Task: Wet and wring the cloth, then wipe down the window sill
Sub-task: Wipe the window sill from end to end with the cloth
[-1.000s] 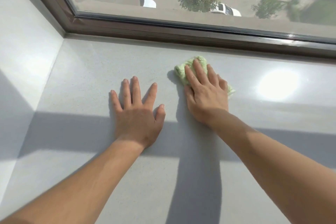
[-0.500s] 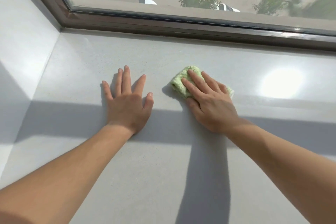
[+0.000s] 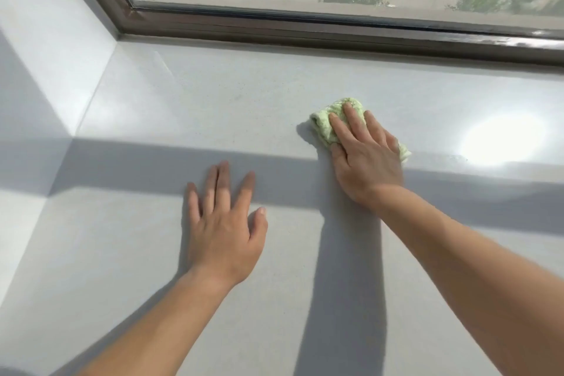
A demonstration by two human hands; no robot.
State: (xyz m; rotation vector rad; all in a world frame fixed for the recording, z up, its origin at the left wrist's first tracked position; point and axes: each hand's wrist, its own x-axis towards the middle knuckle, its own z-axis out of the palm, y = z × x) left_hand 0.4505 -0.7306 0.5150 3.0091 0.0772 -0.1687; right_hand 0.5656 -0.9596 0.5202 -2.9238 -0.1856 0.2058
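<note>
A small light-green cloth (image 3: 323,123) lies bunched on the pale grey window sill (image 3: 213,101), right of centre. My right hand (image 3: 363,156) presses flat on it with straight fingers, covering most of the cloth; only its left end and a right corner show. My left hand (image 3: 224,223) rests flat on the bare sill, fingers spread, nearer to me and left of the cloth, holding nothing.
The brown window frame (image 3: 305,30) runs along the sill's far edge, with glass above it. A white side wall (image 3: 45,55) closes the sill on the left. A bright sun glare (image 3: 503,137) sits on the sill at the right.
The view has tilted up and shifted left. My right hand has kept the cloth pressed while moving it; my left hand now lies closer to me relative to the cloth.
</note>
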